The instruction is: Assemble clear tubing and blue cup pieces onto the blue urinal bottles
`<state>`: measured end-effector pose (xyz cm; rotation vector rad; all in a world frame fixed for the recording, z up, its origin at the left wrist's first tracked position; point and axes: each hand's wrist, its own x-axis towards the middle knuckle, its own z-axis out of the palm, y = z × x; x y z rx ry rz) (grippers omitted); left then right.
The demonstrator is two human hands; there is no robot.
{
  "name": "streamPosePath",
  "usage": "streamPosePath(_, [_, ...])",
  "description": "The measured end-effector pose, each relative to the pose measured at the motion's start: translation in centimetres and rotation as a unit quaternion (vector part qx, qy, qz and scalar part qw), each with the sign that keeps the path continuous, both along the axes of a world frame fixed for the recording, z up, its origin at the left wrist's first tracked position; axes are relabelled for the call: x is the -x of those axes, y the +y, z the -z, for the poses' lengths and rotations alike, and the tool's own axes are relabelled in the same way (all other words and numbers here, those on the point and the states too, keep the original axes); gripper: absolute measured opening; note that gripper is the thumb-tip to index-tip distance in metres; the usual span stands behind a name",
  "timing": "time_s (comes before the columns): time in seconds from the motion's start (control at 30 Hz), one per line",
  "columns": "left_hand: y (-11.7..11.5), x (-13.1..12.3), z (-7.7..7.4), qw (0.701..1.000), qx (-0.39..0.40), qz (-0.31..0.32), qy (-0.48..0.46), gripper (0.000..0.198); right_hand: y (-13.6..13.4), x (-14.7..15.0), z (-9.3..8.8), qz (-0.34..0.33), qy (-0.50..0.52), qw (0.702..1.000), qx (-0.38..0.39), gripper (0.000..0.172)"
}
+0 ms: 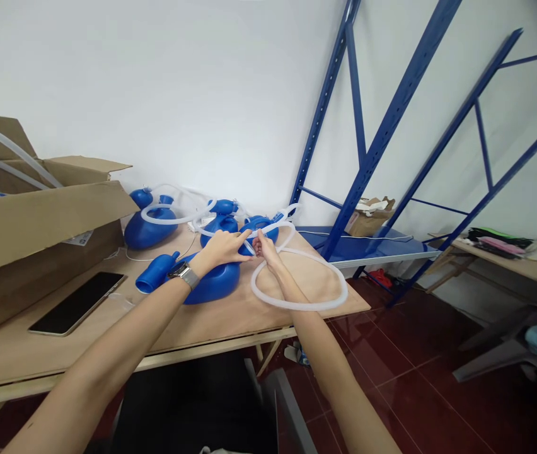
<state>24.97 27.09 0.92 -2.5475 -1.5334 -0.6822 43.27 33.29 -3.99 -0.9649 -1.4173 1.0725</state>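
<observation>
A long clear-white plastic tube (299, 306) loops over the table's right part and passes up to my hands. My right hand (265, 247) is closed on the tube, fingers curled in. My left hand (225, 246), with a watch on its wrist, meets it there; a piece of tube lies between its thumb and forefinger. Under the left hand is a blue plastic bottle (216, 282), partly covered by the hand and forearm. A loose blue spout-like piece (155, 273) lies left of the wrist. Just behind the hands stand more blue bottles (149, 228) with white tubes.
An open cardboard box (41, 221) with tubes and a blue item takes up the table's left. A dark-screened phone (79, 302) lies before it. Blue metal racking (382, 132) stands to the right, holding a small carton (369, 221). The table (249, 318) ends near the tube loop.
</observation>
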Motion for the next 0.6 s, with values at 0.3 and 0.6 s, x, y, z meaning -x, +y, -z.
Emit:
streamPosePath(0.3, [-0.2,4.2,1.0,0.989,0.122,-0.071,-0.045,0.06,-0.8,0.4,-1.7,-0.046,-0.1,0.991,-0.076,0.045])
streamPosePath(0.6, [0.7,4.6,2.0,0.978,0.12,-0.033,-0.165,0.048,-2.0,1.7,-1.0,-0.023,-0.168,0.975,-0.145,0.051])
